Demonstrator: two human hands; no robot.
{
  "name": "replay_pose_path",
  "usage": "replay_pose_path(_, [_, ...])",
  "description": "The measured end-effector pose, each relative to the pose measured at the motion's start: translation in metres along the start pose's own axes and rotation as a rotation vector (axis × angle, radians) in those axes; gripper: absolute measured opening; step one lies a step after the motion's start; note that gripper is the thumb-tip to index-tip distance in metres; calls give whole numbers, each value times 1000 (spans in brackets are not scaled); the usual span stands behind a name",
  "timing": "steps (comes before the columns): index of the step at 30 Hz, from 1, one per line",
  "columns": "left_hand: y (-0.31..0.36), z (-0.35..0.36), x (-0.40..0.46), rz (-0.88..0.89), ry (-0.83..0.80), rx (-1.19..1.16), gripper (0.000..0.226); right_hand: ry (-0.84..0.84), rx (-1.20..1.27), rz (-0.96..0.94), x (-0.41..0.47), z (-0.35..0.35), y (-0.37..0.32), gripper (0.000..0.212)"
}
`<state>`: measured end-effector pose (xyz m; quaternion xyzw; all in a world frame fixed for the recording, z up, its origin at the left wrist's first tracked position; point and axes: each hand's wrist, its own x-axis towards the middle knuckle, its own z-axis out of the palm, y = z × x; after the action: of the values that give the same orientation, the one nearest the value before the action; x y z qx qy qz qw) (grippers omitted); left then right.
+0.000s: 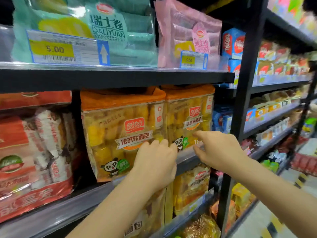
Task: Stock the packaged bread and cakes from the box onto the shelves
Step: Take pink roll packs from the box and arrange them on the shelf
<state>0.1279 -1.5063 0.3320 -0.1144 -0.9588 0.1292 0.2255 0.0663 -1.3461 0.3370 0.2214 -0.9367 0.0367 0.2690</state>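
Two orange bags of soft bread stand upright side by side on the middle shelf [51, 215]: the left orange bag [120, 127] and the right orange bag [190, 115]. My left hand [157, 162] rests against the lower front of the left bag near the seam between the two, fingers pressed on the plastic. My right hand [217, 150] hovers in front of the right bag's lower corner, fingers apart and holding nothing. The box is not in view.
A red bag of cakes [32, 152] stands to the left on the same shelf. Above sit green Swiss roll packs [96, 30] and pink packs [188, 31]. A black upright post [243, 100] divides this bay from shelves of snacks on the right. More bread fills the shelf below.
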Motion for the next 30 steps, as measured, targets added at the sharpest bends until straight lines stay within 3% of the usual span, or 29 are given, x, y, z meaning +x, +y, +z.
replay_pose_path(9, [8,-54,42,146,-228,-121,32,-303,-102,113,-10,-86,26,23])
replay_pose_path(16, [27,-164,93,319,-354,-235,33,-462,-100,413,-29,-223,85,26])
replay_pose_path(26, [123,-338,160,647,-285,-336,28,-446,-118,699,-88,-414,146,37])
replay_pose_path(30, [186,-386,187,816,-128,-299,26,-397,-155,787,-119,-465,192,33])
